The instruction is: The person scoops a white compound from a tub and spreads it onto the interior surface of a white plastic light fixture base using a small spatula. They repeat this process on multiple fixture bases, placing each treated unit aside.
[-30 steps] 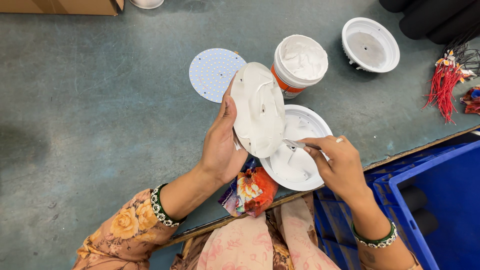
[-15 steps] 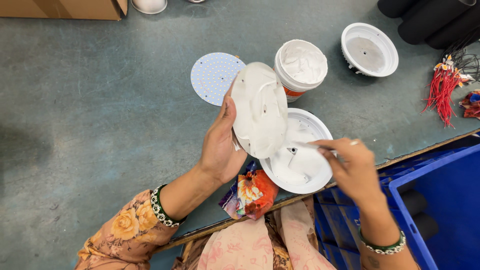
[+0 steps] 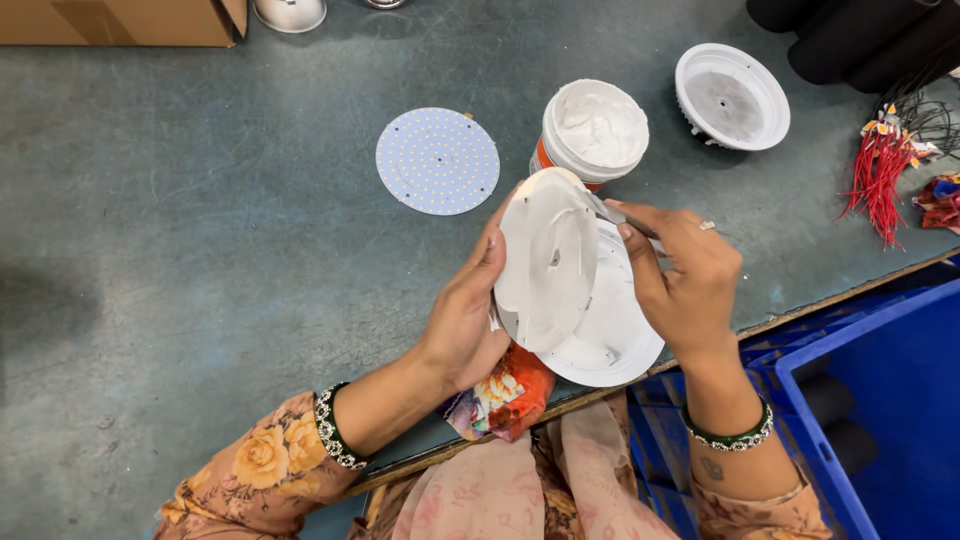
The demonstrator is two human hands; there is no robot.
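- left hand (image 3: 462,320) grips a round white plate (image 3: 548,262), thumb side on its left rim, plate tilted up on edge, face toward the camera
- plate smeared with white paste, small hole near its middle
- right hand (image 3: 688,280) closed around a thin metal tool (image 3: 608,211); tool tip touches the plate's upper right rim
- finger ring shows on right hand; green bangle (image 3: 735,436) on right wrist, beaded bangle (image 3: 331,428) on left wrist
- white round housing (image 3: 622,340) lies flat on the table (image 3: 180,250) right under and behind the plate, at the near edge, partly hidden by both hands
- open tub of white paste (image 3: 595,130) with an orange band stands just beyond the plate, near but apart
- round LED board (image 3: 437,161), pale blue with dot grid, lies flat to the left of the tub, untouched
- second white housing (image 3: 732,96) far right, open side up, well apart from the hands
- bundle of red wires (image 3: 880,170) at the right table edge
- blue crate (image 3: 860,410) at near right below the table edge
- cardboard box (image 3: 130,20) at far left corner
- coloured cloth (image 3: 500,395) bunched under the left palm at the near edge
- floral sleeves on both arms
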